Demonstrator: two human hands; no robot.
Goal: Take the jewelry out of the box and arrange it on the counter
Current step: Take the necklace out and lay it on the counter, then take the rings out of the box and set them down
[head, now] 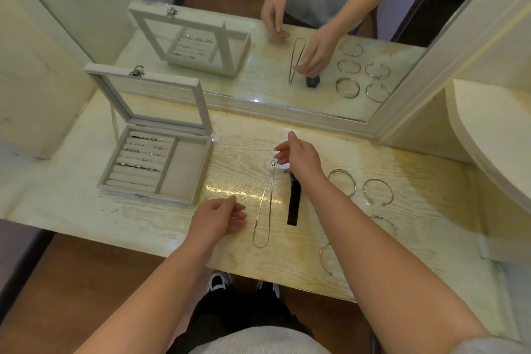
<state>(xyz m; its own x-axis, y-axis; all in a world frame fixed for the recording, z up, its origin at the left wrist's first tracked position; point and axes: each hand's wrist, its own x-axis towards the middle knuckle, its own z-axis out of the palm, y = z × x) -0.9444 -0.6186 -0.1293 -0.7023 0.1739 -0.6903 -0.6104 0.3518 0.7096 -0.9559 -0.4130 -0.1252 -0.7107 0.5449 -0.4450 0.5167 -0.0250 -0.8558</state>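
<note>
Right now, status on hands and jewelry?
Left hand open, empty. Right hand at necklace far end, grip unclear. Rings in box; bangles, watch on counter.

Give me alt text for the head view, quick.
The right hand is at the far ends of a necklace and a black strap laid on the counter, the left hand hovering empty beside them. Bangles lie to the right; the open box at left holds rings.

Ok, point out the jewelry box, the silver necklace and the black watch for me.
jewelry box (pixel 182 171): head view, floor of its empty right compartment.
silver necklace (pixel 259 246): head view, near end of its loop.
black watch (pixel 293 205): head view, middle of its strap.
</note>
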